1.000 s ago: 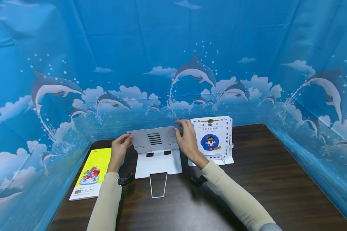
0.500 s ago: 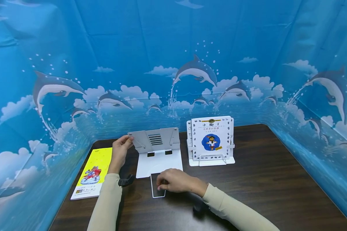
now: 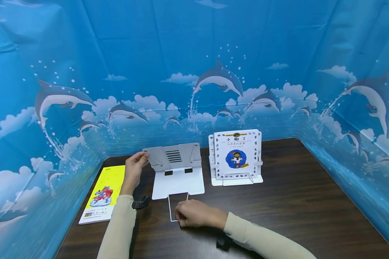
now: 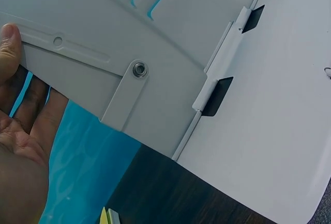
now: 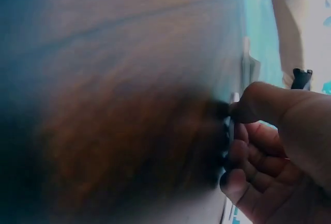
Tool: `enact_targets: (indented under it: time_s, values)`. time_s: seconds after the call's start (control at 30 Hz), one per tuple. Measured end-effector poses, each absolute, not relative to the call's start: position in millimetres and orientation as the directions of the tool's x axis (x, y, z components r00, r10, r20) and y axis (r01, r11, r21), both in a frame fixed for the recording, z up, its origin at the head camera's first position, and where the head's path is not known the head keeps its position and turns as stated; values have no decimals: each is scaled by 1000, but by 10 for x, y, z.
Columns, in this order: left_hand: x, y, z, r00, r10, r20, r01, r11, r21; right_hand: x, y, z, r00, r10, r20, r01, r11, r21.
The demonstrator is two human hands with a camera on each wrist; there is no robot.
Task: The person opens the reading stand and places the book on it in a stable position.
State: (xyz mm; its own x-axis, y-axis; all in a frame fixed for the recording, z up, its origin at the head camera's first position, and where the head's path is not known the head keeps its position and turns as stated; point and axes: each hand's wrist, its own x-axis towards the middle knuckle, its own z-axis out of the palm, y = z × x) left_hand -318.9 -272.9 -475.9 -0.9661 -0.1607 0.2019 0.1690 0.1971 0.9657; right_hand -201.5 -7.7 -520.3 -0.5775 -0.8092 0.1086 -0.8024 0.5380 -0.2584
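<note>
A white metal book stand stands unfolded on the table, its slotted back panel tilted up from the flat base. My left hand pinches the panel's upper left corner, thumb on the face turned towards me; the left wrist view shows a riveted side brace and the hinge. In front of the base lies a thin wire loop. My right hand, fingers curled, pinches the loop's right side; in the right wrist view thumb and fingers meet at a thin pale edge, and its far part is hidden.
To the right, a second white stand holds a picture book upright behind its wire. A yellow-covered book lies flat left of my left forearm. A blue dolphin-print curtain rises behind the dark wooden table.
My right hand has let go of the panel's upper right corner and come down towards me to the wire loop, closing its fingers there. The left hand keeps its hold.
</note>
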Motion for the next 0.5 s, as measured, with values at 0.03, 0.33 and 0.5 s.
enact_targets:
  time_s: [0.03, 0.33, 0.5]
  values:
    - [-3192, -2730, -4760, -966, -161, 203, 169, 199, 965, -2018, -84, -5211, -577, -809, 112, -805, 540, -247]
    - [-3188, -2734, -4805, -959, -178, 218, 182, 198, 963, -2081, -111, -5191, -578, -804, 142, -807, 535, -250]
    - [-3203, -2727, -4812, -957, -177, 231, 198, 188, 962, -2151, -56, -5025, -611, -774, 167, -763, 519, -384]
